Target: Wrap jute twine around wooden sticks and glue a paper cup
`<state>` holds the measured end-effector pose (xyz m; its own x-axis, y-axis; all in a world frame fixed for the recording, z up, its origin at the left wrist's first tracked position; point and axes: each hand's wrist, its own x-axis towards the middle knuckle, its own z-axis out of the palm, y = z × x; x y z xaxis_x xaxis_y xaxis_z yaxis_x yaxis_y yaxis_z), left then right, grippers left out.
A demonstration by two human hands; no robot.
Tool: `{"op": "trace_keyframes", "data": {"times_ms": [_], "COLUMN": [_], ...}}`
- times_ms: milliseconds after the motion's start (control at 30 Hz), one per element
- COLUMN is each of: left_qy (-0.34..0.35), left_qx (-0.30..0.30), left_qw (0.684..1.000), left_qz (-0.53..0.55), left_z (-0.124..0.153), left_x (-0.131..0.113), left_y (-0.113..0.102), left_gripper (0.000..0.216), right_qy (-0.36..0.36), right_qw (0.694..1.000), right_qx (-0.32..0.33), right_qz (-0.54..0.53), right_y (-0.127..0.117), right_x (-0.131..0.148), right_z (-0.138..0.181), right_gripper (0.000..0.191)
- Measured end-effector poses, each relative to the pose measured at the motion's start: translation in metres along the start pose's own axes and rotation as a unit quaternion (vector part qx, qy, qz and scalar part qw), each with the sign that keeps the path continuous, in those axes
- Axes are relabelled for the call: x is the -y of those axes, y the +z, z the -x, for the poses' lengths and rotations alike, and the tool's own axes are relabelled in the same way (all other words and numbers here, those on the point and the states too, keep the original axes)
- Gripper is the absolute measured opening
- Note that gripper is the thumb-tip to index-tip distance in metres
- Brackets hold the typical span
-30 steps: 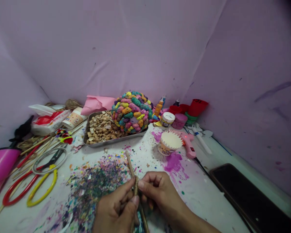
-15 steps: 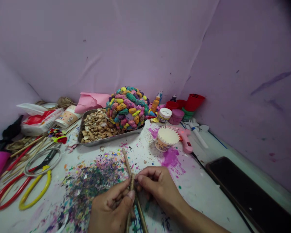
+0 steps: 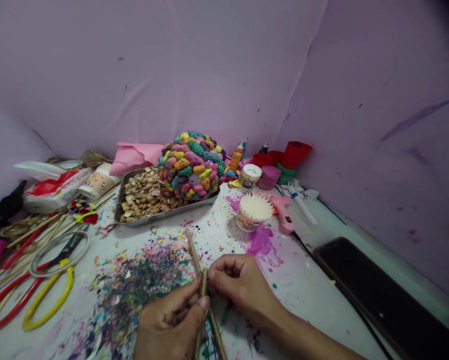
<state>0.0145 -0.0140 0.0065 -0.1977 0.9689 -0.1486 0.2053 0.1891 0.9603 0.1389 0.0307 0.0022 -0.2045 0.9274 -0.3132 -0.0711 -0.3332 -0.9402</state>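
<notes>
Two thin brown sticks sit at the front edge of the surface, approx. mid-width, both held. The long stick [image 3: 192,250] has its axis running front-to-back w/ a slant: the free end points away toward the tray [image 3: 142,219] at the back left, and the near end runs off the front edge between the wrists. The short stick [image 3: 204,281] stands steeper and crosses over it, top end at the crossing. L hand [image 3: 172,325] is closed round the short stick, thumb lying along it. R hand [image 3: 243,285] is curled, fingertips pinched at the crossing, thumb tip against the short stick's top; the hands are close together, nearly touching. Paint flecks [image 3: 142,280] lie just left of the sticks, a paper cup [image 3: 252,212] well behind the R hand. Vs. 0.5 s ago: grip and stick angles unchanged; everything sits slightly further left in view, so the head turned, not the sticks.
</notes>
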Motion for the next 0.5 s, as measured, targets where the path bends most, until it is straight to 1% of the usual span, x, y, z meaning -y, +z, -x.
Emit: {"op": "trace_keyframes", "data": {"times_ms": [167,267,367,500], "left_qy": [0.007,0.006,-0.002,-0.006], "left_qx": [0.005,-0.003,-0.013,-0.006], "left_qw": [1.000,1.000,1.000,1.000], "left_qz": [0.002,0.001,-0.001,0.001], "left_z": [0.0000,0.0007,0.0016,0.0017], "left_x": [-0.0026,-0.0032,-0.0026,-0.0016], "left_y": [-0.0006,-0.0001,0.0008,0.0009], "left_gripper": [0.028,0.029,0.030,0.031], "right_qy": [0.009,0.003,0.001,0.011], "right_qw": [1.000,1.000,1.000,1.000], "right_qx": [-0.012,-0.012,-0.009,-0.005], "right_qz": [0.005,0.004,0.002,0.002], "right_y": [0.0010,0.0007,0.0004,0.0004], "right_x": [0.0002,-0.0011,-0.0013,0.0018], "right_z": [-0.0014,-0.0023,-0.0021,-0.0010], "right_gripper": [0.012,0.010,0.009,0.011]}}
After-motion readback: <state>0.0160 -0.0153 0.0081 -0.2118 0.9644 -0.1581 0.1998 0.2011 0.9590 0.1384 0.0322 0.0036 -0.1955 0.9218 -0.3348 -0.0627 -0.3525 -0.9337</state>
